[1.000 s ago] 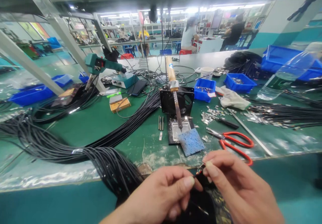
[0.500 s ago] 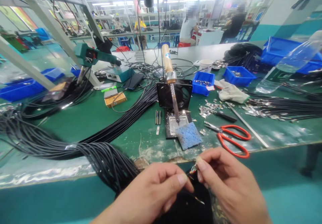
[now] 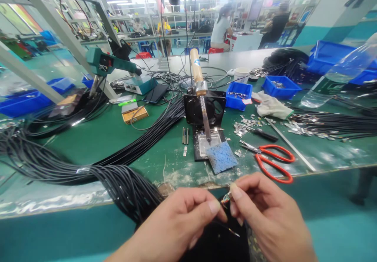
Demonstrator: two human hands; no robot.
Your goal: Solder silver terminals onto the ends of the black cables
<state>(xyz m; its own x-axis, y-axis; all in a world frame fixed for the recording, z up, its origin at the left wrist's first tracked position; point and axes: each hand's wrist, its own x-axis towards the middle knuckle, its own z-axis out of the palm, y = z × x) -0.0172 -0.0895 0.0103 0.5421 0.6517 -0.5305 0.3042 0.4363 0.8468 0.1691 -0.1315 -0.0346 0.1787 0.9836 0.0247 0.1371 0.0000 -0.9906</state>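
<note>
My left hand (image 3: pixel 179 224) and my right hand (image 3: pixel 265 211) meet low in front of the bench edge. Between their thumbs and forefingers they pinch the end of a thin black cable (image 3: pixel 225 199), whose tip shows coloured wire strands. A second cable end (image 3: pixel 231 231) sticks out below my left fingers. A thick bundle of black cables (image 3: pixel 123 187) runs from the left over the bench edge toward my hands. Behind my hands a soldering iron (image 3: pixel 200 97) with a wooden handle leans on its stand, tip over a blue sponge (image 3: pixel 220 156).
Red-handled scissors (image 3: pixel 273 162) lie right of the sponge on the green bench (image 3: pixel 118 140). Small metal parts (image 3: pixel 247 126), blue bins (image 3: pixel 239 95), a white cloth (image 3: pixel 272 107) and a plastic bottle (image 3: pixel 338 77) sit at the right. People sit at benches far behind.
My hands shifted slightly left and up while still pinching the cable end. The camera view tilted a little; the bench items stayed put.
</note>
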